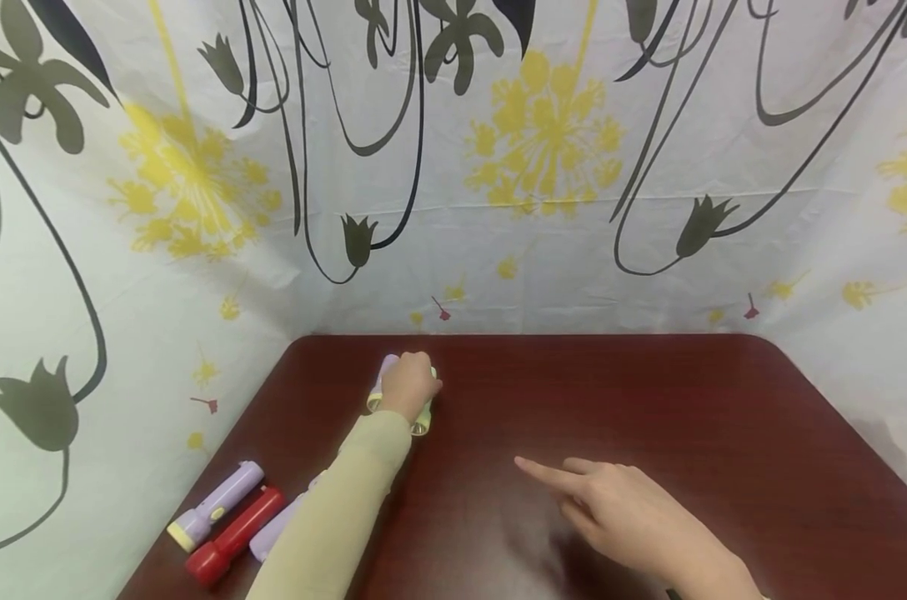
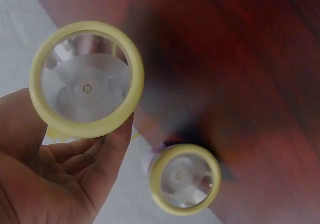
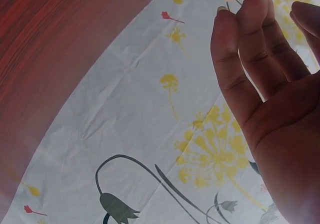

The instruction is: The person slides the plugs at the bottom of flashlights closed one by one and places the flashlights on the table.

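My left hand [image 1: 411,385] grips a pale green flashlight [image 1: 422,420] near the far left of the table, its lens end towards me. In the left wrist view the thumb and fingers curl round that flashlight's body behind its pale yellow rim [image 2: 135,91]. Just left of this hand lies a purple flashlight [image 1: 375,398], whose yellow-rimmed lens [image 2: 185,179] also appears in the left wrist view. My right hand [image 1: 626,512] hovers over the near right of the table, its fingers relaxed and holding nothing.
At the near left lie a purple flashlight [image 1: 224,498] and a red flashlight [image 1: 236,535]. Another purple flashlight [image 1: 275,527] is partly hidden beneath the left sleeve [image 1: 341,508]. A flower-patterned white sheet [image 1: 528,275] hangs behind the dark red table [image 1: 611,392].
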The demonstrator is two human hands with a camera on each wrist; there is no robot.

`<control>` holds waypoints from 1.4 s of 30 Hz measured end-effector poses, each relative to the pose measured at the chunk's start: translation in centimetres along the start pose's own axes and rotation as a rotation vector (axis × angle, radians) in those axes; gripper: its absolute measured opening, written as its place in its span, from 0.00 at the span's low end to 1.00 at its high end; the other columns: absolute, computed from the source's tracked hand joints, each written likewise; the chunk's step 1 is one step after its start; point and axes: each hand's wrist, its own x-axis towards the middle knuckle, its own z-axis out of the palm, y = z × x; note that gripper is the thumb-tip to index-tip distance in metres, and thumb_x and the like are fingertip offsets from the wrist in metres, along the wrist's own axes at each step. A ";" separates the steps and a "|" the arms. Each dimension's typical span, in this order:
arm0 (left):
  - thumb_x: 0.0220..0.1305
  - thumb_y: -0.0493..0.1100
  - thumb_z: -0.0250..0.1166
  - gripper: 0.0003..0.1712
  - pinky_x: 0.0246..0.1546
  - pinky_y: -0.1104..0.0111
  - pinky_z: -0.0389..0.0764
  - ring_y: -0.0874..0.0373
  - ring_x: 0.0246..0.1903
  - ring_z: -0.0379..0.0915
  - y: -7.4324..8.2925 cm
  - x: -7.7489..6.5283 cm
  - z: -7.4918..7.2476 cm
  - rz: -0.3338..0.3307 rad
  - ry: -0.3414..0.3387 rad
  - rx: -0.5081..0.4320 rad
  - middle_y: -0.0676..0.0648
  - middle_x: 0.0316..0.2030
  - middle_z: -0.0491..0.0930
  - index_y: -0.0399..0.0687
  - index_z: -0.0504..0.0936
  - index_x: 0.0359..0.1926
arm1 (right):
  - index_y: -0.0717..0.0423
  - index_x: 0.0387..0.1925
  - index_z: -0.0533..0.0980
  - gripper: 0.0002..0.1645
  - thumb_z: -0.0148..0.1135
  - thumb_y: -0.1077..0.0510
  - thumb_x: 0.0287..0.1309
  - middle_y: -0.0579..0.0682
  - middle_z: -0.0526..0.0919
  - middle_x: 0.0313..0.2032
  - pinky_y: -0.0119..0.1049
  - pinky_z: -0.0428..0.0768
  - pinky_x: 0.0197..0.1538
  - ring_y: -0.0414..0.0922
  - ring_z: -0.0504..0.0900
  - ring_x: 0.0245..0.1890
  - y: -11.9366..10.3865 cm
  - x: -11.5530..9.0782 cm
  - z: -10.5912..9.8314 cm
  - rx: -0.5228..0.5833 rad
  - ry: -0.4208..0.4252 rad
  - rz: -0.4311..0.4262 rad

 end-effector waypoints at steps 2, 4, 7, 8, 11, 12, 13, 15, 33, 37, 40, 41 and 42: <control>0.61 0.48 0.78 0.13 0.34 0.56 0.84 0.52 0.28 0.79 -0.1 0.0 0.3 -0.009 -0.009 -0.017 0.45 0.32 0.89 0.45 0.86 0.30 | 0.20 0.73 0.70 0.44 0.69 0.61 0.63 0.28 0.66 0.28 0.26 0.66 0.30 0.27 0.58 0.22 0.0 0.0 0.0 -0.002 -0.002 0.001; 0.61 0.47 0.78 0.12 0.31 0.54 0.85 0.52 0.28 0.80 -0.1 -0.1 0.5 -0.006 -0.010 -0.035 0.44 0.33 0.90 0.44 0.86 0.30 | 0.20 0.73 0.71 0.43 0.69 0.60 0.63 0.28 0.67 0.28 0.26 0.67 0.31 0.27 0.58 0.22 0.0 0.0 0.0 -0.004 -0.002 -0.002; 0.61 0.47 0.79 0.12 0.31 0.54 0.86 0.51 0.28 0.81 0.0 -0.2 0.7 0.005 -0.014 -0.046 0.43 0.34 0.90 0.43 0.87 0.32 | 0.21 0.73 0.71 0.43 0.69 0.60 0.64 0.28 0.67 0.28 0.26 0.67 0.31 0.27 0.59 0.23 0.0 0.0 0.0 -0.003 -0.005 -0.005; 0.61 0.47 0.79 0.13 0.32 0.54 0.86 0.51 0.28 0.81 0.1 -0.3 0.7 0.008 -0.015 -0.046 0.43 0.34 0.90 0.43 0.88 0.32 | 0.21 0.73 0.71 0.43 0.69 0.61 0.64 0.28 0.67 0.28 0.26 0.67 0.31 0.27 0.59 0.23 0.0 0.1 0.0 0.002 -0.006 -0.009; 0.62 0.51 0.79 0.15 0.34 0.54 0.87 0.51 0.29 0.83 0.2 -0.6 0.6 0.009 -0.033 -0.028 0.44 0.34 0.90 0.45 0.88 0.32 | 0.21 0.74 0.70 0.44 0.69 0.61 0.63 0.28 0.67 0.28 0.26 0.67 0.31 0.27 0.59 0.23 0.0 0.1 0.1 0.007 -0.012 -0.013; 0.63 0.52 0.79 0.15 0.34 0.53 0.87 0.52 0.29 0.83 0.3 -0.7 0.4 0.009 -0.040 -0.018 0.45 0.33 0.90 0.46 0.87 0.31 | 0.21 0.74 0.71 0.44 0.69 0.61 0.63 0.28 0.67 0.28 0.26 0.67 0.31 0.27 0.59 0.23 0.0 0.1 0.1 0.005 -0.010 -0.016; 0.63 0.53 0.78 0.16 0.35 0.53 0.87 0.52 0.30 0.83 0.4 -0.9 0.2 0.011 -0.044 -0.006 0.46 0.32 0.90 0.47 0.87 0.31 | 0.21 0.74 0.71 0.44 0.69 0.61 0.63 0.28 0.68 0.28 0.26 0.68 0.31 0.27 0.59 0.23 0.0 0.1 0.1 0.003 -0.007 -0.015; 0.64 0.55 0.78 0.17 0.34 0.53 0.87 0.53 0.30 0.83 0.6 -1.4 -0.3 0.024 -0.049 0.028 0.48 0.30 0.89 0.48 0.86 0.29 | 0.21 0.73 0.71 0.44 0.70 0.60 0.63 0.28 0.71 0.30 0.27 0.69 0.32 0.26 0.61 0.24 0.1 -0.1 0.2 -0.008 0.001 -0.014; 0.60 0.37 0.75 0.08 0.34 0.55 0.84 0.49 0.33 0.82 0.2 -7.2 -1.5 0.100 -0.110 0.104 0.41 0.38 0.85 0.41 0.86 0.40 | 0.24 0.81 0.60 0.54 0.68 0.63 0.60 0.27 0.70 0.27 0.27 0.67 0.31 0.28 0.58 0.21 -0.1 0.1 -0.2 0.020 -0.035 0.016; 0.59 0.36 0.75 0.08 0.32 0.56 0.84 0.50 0.31 0.81 -0.1 -6.9 -1.4 0.110 -0.096 0.089 0.41 0.37 0.86 0.40 0.86 0.39 | 0.24 0.82 0.58 0.55 0.67 0.63 0.61 0.27 0.70 0.27 0.26 0.67 0.31 0.28 0.58 0.21 -0.2 0.3 -0.2 0.031 -0.046 0.014; 0.59 0.35 0.74 0.05 0.29 0.56 0.82 0.51 0.29 0.80 -0.2 -6.4 -1.5 0.109 -0.088 0.097 0.41 0.36 0.87 0.42 0.86 0.36 | 0.24 0.81 0.59 0.53 0.67 0.63 0.62 0.27 0.72 0.28 0.27 0.67 0.31 0.28 0.59 0.22 -0.3 0.4 -0.2 0.036 -0.049 0.006; 0.59 0.35 0.74 0.05 0.28 0.56 0.82 0.51 0.28 0.80 -0.3 -6.3 -1.4 0.107 -0.084 0.101 0.42 0.35 0.87 0.43 0.86 0.34 | 0.24 0.81 0.60 0.53 0.67 0.63 0.62 0.27 0.72 0.28 0.27 0.67 0.31 0.28 0.59 0.21 -0.3 0.4 -0.3 0.038 -0.052 0.005; 0.59 0.36 0.74 0.04 0.27 0.56 0.81 0.52 0.27 0.79 -0.3 -6.1 -1.4 0.103 -0.081 0.106 0.42 0.35 0.87 0.43 0.86 0.34 | 0.24 0.81 0.60 0.53 0.67 0.63 0.62 0.27 0.72 0.28 0.27 0.67 0.31 0.28 0.59 0.21 -0.3 0.4 -0.3 0.042 -0.057 0.007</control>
